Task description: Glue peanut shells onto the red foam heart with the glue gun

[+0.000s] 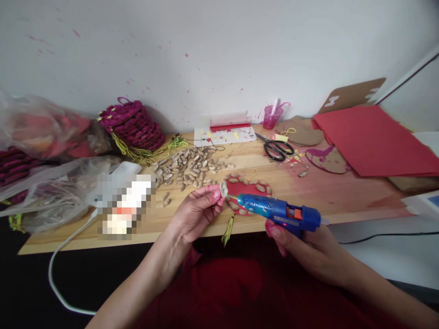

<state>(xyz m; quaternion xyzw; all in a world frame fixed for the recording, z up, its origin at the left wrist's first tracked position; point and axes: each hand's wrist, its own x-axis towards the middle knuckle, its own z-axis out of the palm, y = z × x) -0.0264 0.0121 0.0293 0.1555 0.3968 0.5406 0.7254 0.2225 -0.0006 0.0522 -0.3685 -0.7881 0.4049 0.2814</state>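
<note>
Between the thumb and fingers of my left hand [202, 210] is a peanut shell [224, 188], its hollow side facing the glue gun. My right hand [305, 246] grips a blue hot glue gun [274, 209] by its handle, and its nozzle meets or nearly meets the shell. Beneath both lies a red disc [242, 186] edged with peanut shells, a yellow-green tassel [227, 230] hanging from it over the table edge. My left hand and the glue gun hide part of the disc. A heap of peanut shells [194, 167] spreads behind my left hand.
Black scissors [279, 150] lie behind the disc, near a pink cup [272, 116]. Red sheets [373, 137] are stacked at right. On the left are a purple woven bundle [132, 125], plastic bags [65, 192] and a blurred-out device [126, 205] beside a white cable [55, 256].
</note>
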